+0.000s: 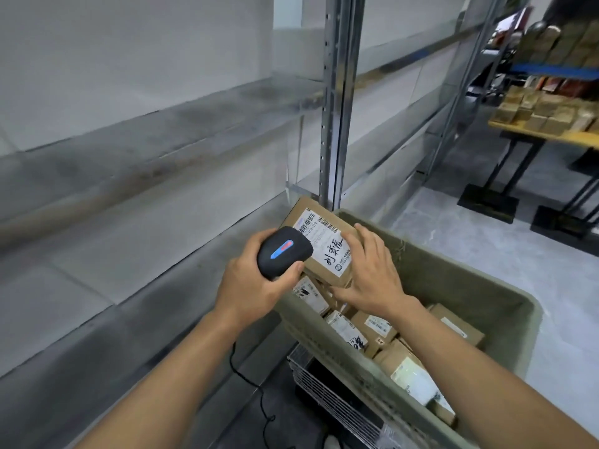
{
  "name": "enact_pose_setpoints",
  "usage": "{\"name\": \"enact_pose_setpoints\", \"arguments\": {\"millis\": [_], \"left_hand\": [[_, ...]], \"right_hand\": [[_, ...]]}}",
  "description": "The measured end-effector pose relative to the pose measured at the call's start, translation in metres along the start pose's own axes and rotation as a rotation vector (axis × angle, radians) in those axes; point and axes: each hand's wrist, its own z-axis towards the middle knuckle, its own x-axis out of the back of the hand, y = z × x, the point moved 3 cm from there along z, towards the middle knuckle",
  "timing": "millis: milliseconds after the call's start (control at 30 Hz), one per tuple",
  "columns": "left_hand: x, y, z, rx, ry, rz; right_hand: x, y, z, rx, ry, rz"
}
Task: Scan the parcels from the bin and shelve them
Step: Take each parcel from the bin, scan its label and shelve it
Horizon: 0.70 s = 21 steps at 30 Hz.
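My left hand (251, 285) grips a black handheld scanner (284, 251) with a blue and red light on top, pointed at a brown cardboard parcel (321, 236). The parcel carries a white label with barcodes and black handwriting. My right hand (372, 270) holds this parcel by its right side, above the far left corner of the olive-green bin (505, 286). Inside the bin lie several more labelled cardboard parcels (376, 328).
Grey metal shelves (162, 163) run along the left, with an upright post (337, 102) just behind the parcel. The scanner's black cable (256, 393) hangs down to the floor. A wire cart (327, 390) sits under the bin. A table with stacked boxes (547, 115) stands far right.
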Motion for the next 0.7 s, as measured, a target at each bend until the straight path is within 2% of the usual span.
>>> {"name": "enact_pose_setpoints", "arguments": {"millis": [500, 700], "left_hand": [[0.063, -0.012, -0.048, 0.037, 0.115, 0.084], [0.086, -0.026, -0.072, 0.096, 0.199, 0.013]], "right_hand": [[-0.002, -0.070, -0.002, 0.157, -0.049, 0.010], [-0.003, -0.096, -0.014, 0.146, -0.039, 0.098]]}}
